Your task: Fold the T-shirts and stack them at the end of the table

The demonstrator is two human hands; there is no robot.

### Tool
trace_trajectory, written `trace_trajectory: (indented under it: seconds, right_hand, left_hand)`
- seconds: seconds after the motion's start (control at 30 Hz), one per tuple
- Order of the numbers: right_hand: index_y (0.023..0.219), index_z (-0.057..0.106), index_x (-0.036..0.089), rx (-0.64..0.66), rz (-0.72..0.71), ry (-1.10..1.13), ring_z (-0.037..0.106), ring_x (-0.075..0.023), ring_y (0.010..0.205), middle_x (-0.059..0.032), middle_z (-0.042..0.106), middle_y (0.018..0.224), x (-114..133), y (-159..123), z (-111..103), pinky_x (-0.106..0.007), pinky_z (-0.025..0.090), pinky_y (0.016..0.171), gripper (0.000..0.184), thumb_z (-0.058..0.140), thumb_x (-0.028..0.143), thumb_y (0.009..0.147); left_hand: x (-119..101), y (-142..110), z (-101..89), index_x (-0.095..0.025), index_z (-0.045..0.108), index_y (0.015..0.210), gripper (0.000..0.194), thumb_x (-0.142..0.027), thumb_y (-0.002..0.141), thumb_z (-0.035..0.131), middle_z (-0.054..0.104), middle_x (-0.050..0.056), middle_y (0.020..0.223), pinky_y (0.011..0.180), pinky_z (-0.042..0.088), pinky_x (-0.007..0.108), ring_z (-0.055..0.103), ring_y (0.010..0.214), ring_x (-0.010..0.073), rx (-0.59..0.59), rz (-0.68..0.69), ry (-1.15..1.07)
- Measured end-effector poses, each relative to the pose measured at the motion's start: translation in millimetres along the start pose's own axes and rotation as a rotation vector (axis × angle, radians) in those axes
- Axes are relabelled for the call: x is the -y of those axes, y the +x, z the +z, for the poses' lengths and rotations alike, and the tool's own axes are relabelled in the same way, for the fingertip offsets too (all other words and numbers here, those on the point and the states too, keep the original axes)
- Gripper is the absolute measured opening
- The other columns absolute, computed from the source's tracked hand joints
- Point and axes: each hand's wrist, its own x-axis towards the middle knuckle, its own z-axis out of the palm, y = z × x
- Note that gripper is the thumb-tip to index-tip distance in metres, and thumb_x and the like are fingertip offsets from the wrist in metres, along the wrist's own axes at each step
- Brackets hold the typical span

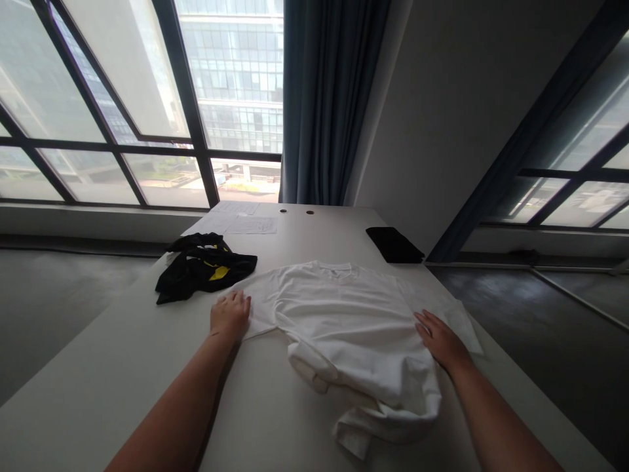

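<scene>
A white T-shirt (344, 321) lies spread on the white table (147, 393), its collar toward the far end. The lower part is bunched and folded over itself, with the hem twisted near me. My left hand (230, 313) rests on the end of the left sleeve, fingers laid over the cloth. At the shirt's right side, below the right sleeve, my right hand (442, 341) lies flat with its fingers stretched onto the fabric. Both hands touch the shirt without visibly gripping it.
A crumpled black garment with yellow patches (206, 265) lies at the left edge. Sheets of paper (250, 225) are at the far left of the table. A folded black cloth (394, 244) sits at the right edge. Curtains (329, 98) and windows stand beyond.
</scene>
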Motion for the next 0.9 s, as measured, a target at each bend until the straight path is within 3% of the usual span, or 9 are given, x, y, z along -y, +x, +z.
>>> trace_trajectory:
  seconds: [0.1, 0.3, 0.53, 0.63, 0.73, 0.8, 0.9]
  right_hand:
    - [0.132, 0.071, 0.020, 0.052, 0.004, 0.001, 0.055, -0.0271, 0.139, -0.0107, 0.063, 0.146, -4, 4, 5, -0.043, 0.041, 0.121, 0.051, 0.041, 0.041, 0.095]
    - [0.140, 0.066, 0.018, 0.112, -0.005, -0.035, 0.051, -0.0257, 0.144, -0.0118, 0.055, 0.154, -16, 6, 9, -0.041, 0.039, 0.122, 0.057, 0.036, 0.044, 0.098]
    - [0.153, 0.052, 0.025, 0.170, 0.225, -0.177, 0.039, -0.0360, 0.151, -0.0119, 0.040, 0.165, -6, 8, 13, -0.065, 0.033, 0.119, 0.060, 0.037, 0.049, 0.100]
    - [0.147, 0.059, 0.024, 0.087, 0.210, -0.125, 0.043, -0.0345, 0.148, -0.0123, 0.048, 0.160, -3, 4, 10, -0.062, 0.035, 0.119, 0.056, 0.040, 0.046, 0.100]
    - [0.136, 0.068, 0.021, -0.041, 0.089, -0.002, 0.052, -0.0285, 0.141, -0.0130, 0.060, 0.149, -1, -3, 4, -0.049, 0.040, 0.120, 0.050, 0.040, 0.038, 0.099]
    - [0.133, 0.071, 0.022, -0.027, -0.017, 0.064, 0.056, -0.0259, 0.138, -0.0110, 0.062, 0.146, 3, -6, 1, -0.044, 0.042, 0.118, 0.047, 0.042, 0.038, 0.099]
    - [0.137, 0.068, 0.026, 0.100, -0.118, 0.042, 0.052, -0.0279, 0.142, -0.0085, 0.059, 0.152, 10, -7, 1, -0.048, 0.040, 0.119, 0.047, 0.046, 0.041, 0.098]
  left_hand:
    - [0, -1, -1.4, -0.015, 0.066, 0.134, 0.052, -0.043, 0.101, 0.039, 0.064, 0.023, 0.133, 0.099, 0.042, 0.054, 0.059, 0.119, 0.0393, -0.048, -0.059, 0.122]
    - [7, 5, 7.2, -0.016, 0.050, 0.152, 0.060, -0.042, 0.101, 0.036, 0.045, 0.020, 0.161, 0.110, 0.036, 0.054, 0.042, 0.145, 0.0353, -0.016, -0.145, 0.145]
    - [6, 9, -1.4, -0.016, 0.054, 0.150, 0.055, -0.037, 0.102, 0.036, 0.041, 0.018, 0.164, 0.115, 0.031, 0.058, 0.041, 0.148, 0.0337, -0.030, -0.153, 0.168]
    - [-10, -6, -4.0, -0.016, 0.056, 0.148, 0.054, -0.037, 0.104, 0.034, 0.037, 0.017, 0.167, 0.121, 0.020, 0.063, 0.033, 0.153, 0.0356, -0.067, -0.024, 0.195]
    - [-38, -28, 1.3, -0.025, 0.055, 0.151, 0.052, -0.038, 0.105, 0.033, 0.040, 0.010, 0.166, 0.126, 0.013, 0.059, 0.032, 0.154, 0.0313, -0.055, 0.229, 0.124]
    - [-59, -42, 9.2, -0.030, 0.052, 0.153, 0.052, -0.039, 0.106, 0.032, 0.043, 0.006, 0.165, 0.127, 0.016, 0.054, 0.035, 0.153, 0.0288, 0.001, 0.362, 0.055]
    - [-80, -53, 21.9, -0.036, 0.047, 0.157, 0.053, -0.043, 0.106, 0.037, 0.038, 0.004, 0.168, 0.124, 0.020, 0.060, 0.031, 0.155, 0.0336, 0.142, 0.372, 0.022]
